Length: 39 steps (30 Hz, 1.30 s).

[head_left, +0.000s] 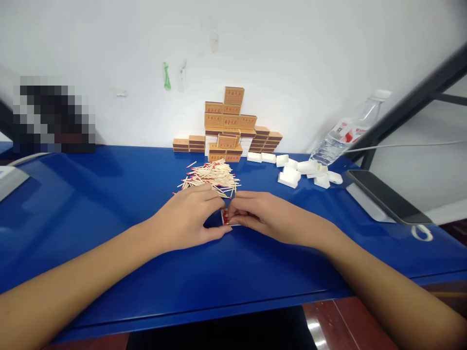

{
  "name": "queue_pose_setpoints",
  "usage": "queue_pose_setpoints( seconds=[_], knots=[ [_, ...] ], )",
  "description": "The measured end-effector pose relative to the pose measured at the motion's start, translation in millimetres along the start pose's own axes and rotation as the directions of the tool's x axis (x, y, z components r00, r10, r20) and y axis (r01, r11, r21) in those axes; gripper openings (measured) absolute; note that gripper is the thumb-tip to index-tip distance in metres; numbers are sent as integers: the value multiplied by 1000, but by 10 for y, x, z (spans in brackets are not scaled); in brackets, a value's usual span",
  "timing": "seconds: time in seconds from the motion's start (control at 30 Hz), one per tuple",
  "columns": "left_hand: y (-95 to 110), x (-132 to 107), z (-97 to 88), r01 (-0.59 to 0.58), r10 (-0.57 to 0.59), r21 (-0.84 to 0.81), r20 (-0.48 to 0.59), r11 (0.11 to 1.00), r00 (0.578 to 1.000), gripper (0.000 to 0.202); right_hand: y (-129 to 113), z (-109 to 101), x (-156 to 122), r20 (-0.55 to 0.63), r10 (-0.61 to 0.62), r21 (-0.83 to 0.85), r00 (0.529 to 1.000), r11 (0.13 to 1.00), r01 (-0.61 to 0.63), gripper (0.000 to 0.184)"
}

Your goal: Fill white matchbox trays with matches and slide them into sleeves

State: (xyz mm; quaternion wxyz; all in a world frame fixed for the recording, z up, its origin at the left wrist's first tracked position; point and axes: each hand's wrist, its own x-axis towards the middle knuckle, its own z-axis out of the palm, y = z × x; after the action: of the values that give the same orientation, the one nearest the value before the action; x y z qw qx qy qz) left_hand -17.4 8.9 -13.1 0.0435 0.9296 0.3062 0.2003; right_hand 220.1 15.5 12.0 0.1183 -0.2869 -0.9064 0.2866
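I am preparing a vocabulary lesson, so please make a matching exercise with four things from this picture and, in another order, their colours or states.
1. Matches
2. Bottle
3. Trays
4. Matchboxes

A. white, grouped on the right
B. orange-brown, stacked
C. clear, with white cap
D. red-tipped, in a pile

Pairs: 1-D, 2-C, 3-A, 4-B
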Motion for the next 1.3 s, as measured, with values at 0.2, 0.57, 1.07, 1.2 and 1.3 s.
queue_pose_setpoints(
  seconds=[0.2,0.57,1.07,1.2,1.3],
  knots=[
    [-5,2,6,1,-1,4,-14,1000,1000,27,12,13,-12,18,24,-55,1000,998,-23,9],
    [3,3,-1,13,-13,2,14,1000,1000,26,27,2,-12,22,2,-55,1000,998,-1,10],
    [-10,-10,15,16,-16,7,18,1000,1000,24,65,-11,14,-106,-14,-126,994,992,1,7],
    [-11,-20,18,12,-13,14,23,1000,1000,27,210,-55,13,-281,-18,-231,960,972,-50,16],
    [-7,-21,23,3,-3,3,39,1000,999,28,369,-71,31,-266,-24,-291,964,955,-57,30]
  ],
)
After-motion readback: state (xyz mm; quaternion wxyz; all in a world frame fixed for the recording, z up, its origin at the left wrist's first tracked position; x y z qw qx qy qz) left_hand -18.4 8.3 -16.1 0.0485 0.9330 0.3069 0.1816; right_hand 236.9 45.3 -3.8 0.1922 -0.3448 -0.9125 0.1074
